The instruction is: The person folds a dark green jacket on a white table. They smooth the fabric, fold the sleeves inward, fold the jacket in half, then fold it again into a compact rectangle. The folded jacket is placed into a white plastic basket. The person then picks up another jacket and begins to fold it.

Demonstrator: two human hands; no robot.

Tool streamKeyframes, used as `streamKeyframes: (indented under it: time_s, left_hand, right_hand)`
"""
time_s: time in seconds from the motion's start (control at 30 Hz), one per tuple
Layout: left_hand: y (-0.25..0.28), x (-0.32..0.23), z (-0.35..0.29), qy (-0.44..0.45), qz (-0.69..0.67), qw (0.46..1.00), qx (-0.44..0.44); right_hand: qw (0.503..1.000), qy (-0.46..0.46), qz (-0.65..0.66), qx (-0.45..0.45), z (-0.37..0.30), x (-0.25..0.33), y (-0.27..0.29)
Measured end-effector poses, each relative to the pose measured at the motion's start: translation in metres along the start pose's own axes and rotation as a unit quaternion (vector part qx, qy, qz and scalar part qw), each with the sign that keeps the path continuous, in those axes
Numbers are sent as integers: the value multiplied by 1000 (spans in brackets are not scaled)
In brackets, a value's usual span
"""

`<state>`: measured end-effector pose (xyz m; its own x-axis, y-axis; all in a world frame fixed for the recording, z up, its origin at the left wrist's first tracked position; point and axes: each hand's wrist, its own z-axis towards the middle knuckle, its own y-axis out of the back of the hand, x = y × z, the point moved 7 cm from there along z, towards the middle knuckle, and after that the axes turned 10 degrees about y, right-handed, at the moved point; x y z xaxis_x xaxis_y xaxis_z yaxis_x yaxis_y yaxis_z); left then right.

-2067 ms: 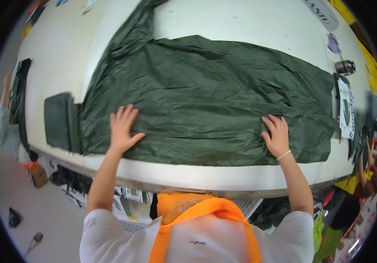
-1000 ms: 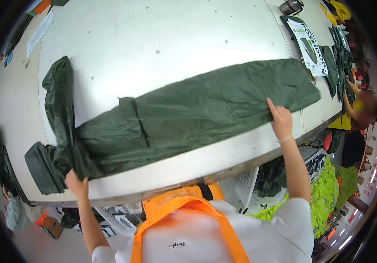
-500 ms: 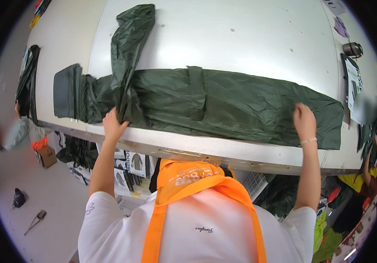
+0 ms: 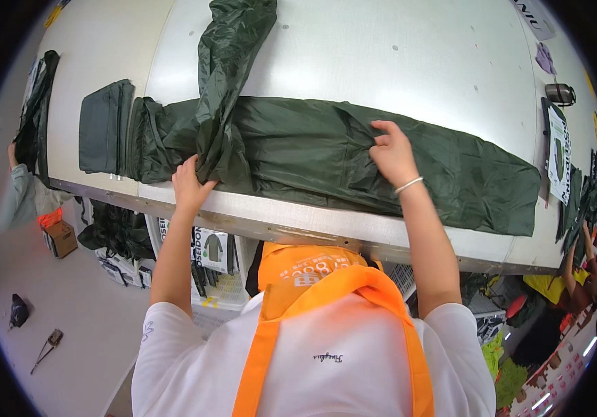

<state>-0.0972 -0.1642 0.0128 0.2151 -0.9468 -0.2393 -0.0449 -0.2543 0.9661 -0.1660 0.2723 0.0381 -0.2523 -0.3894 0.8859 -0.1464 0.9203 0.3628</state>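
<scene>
A dark green, thin glossy raincoat point(image 4: 298, 142) lies folded into a long strip across the table in front of me. One sleeve point(image 4: 227, 62) sticks out from it toward the far side, crossing the strip left of centre. My left hand point(image 4: 191, 184) rests its fingertips on the near edge of the coat beside the sleeve's base, thumb spread away from the fingers. Over the middle right of the strip is my right hand point(image 4: 392, 154), its index finger stretched to the left and the others slightly curled, close to or touching the fabric.
A flat stack of folded dark green pieces point(image 4: 106, 128) adjoins the coat's left end. Printed packages point(image 4: 557, 154) and a dark metal cup point(image 4: 560, 94) stand at the right. Co-workers handle dark garments at both sides. Beneath the table edge is a shelf with packages point(image 4: 213, 251).
My right hand has moved left from the coat's right end to its middle. My left hand stays by the sleeve's base. The whole view has shifted slightly.
</scene>
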Motion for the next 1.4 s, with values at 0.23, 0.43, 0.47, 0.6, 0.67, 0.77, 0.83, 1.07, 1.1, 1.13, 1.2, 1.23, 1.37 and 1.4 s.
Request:
streamKeyframes:
  time_s: [0.23, 0.43, 0.47, 0.6, 0.67, 0.77, 0.83, 1.07, 1.1, 1.13, 1.2, 1.23, 1.37, 1.4]
  left_hand:
    - [0, 4, 2, 1, -21, 1000, 22]
    - [-1, -3, 3, -19, -11, 1000, -6]
    - [1, -4, 1, -17, -10, 1000, -9]
    - [-2, -3, 1, -1, 2, 1000, -2]
    - [-4, 0, 4, 12, 2, 1000, 16]
    - [1, -1, 6, 4, -19, 999, 25]
    - [2, 0, 7, 5, -35, 999, 30]
    - [7, 4, 8, 28, -52, 997, 39]
    - [8, 3, 10, 28, -57, 997, 46]
    - [10, 3, 8, 33, -62, 996, 57]
    - [13, 1, 11, 26, -64, 996, 59]
    - [17, -1, 14, 9, -68, 996, 54]
    - [45, -6, 14, -25, -148, 988, 24]
    - [53, -6, 9, -31, -139, 990, 12]
  right_hand:
    - [948, 168, -232, -141, 3, 49, -1]
    - [903, 291, -316, -22, 23, 69, -89]
    - [897, 265, -353, -31, 33, 62, -83]
    - [876, 239, -411, -85, 46, 47, -50]
    - [894, 117, -429, -50, 62, 33, -30]
    - [856, -23, -514, 61, 90, 13, -15]
    - [890, 38, -455, 8, 134, 45, -7]
    - [838, 442, -319, 19, 279, 241, -183]
    - [802, 490, -339, -31, 286, 251, -207]
    - [821, 410, -396, 26, 304, 247, -220]
    - [846, 291, -432, 112, 321, 227, -218]
    - [862, 254, -417, 137, 328, 210, -193]
    - [903, 234, -356, -53, 254, 206, -2]
    - [892, 223, -377, -109, 223, 202, 63]
